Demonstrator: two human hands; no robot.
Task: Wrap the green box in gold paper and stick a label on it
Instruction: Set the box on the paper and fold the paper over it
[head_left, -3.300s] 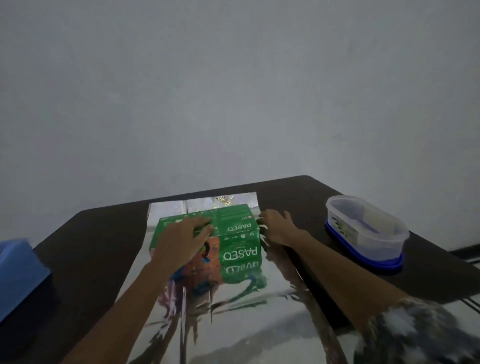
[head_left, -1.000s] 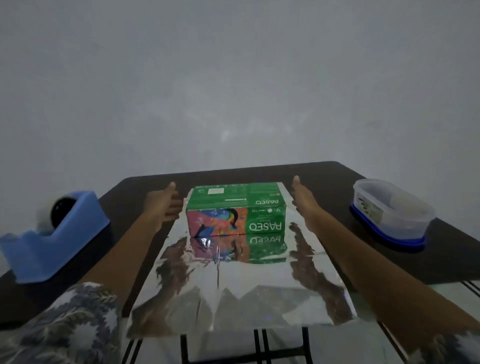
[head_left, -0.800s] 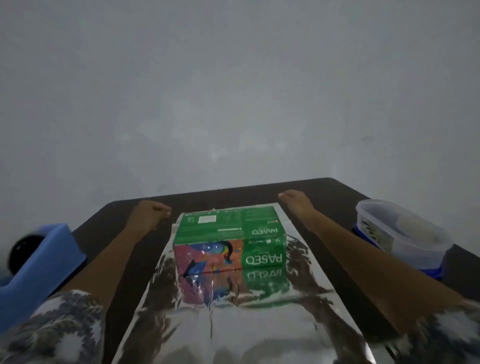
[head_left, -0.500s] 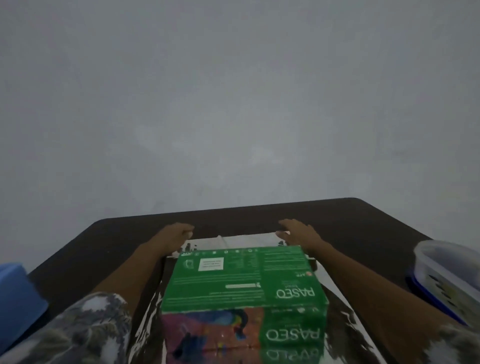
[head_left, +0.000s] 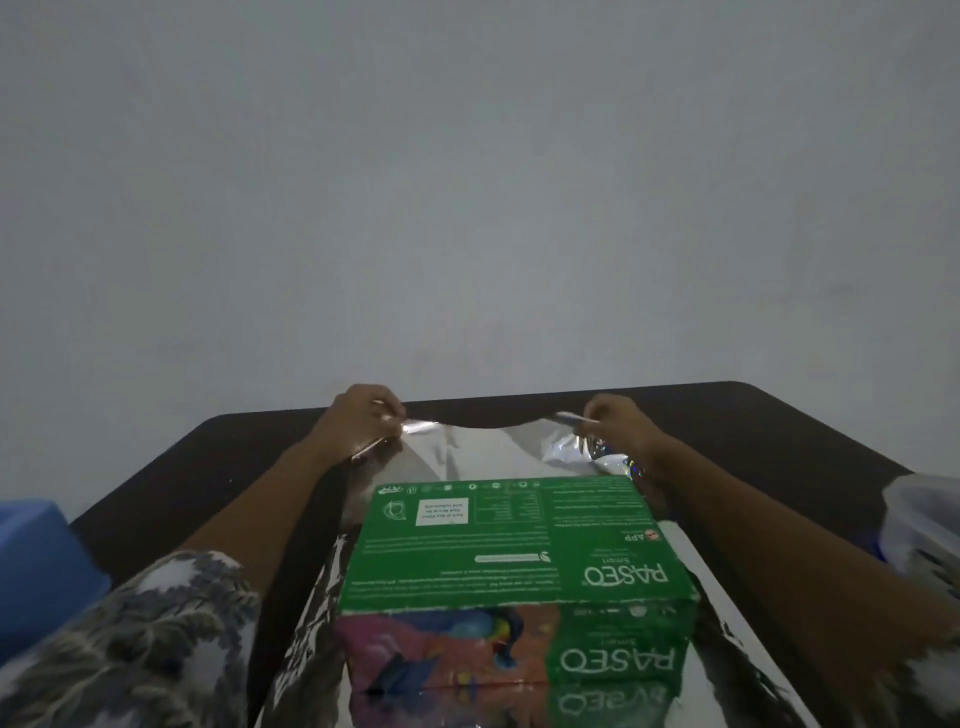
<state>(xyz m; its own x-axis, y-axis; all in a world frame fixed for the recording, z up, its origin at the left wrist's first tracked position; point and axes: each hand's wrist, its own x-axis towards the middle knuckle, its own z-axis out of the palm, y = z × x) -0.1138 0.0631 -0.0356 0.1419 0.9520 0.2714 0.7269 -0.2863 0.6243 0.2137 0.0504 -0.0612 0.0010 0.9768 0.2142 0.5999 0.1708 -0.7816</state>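
Head view: the green PASEO box (head_left: 514, 540) sits on the gold paper (head_left: 488, 452), near the person. The left hand (head_left: 363, 421) and the right hand (head_left: 613, 423) each pinch a far corner of the sheet, raised off the tabletop (head_left: 208, 467). For a clean fold, both corners should likely rise level and come nearward together, taut, edge parallel to the box, without dragging it.
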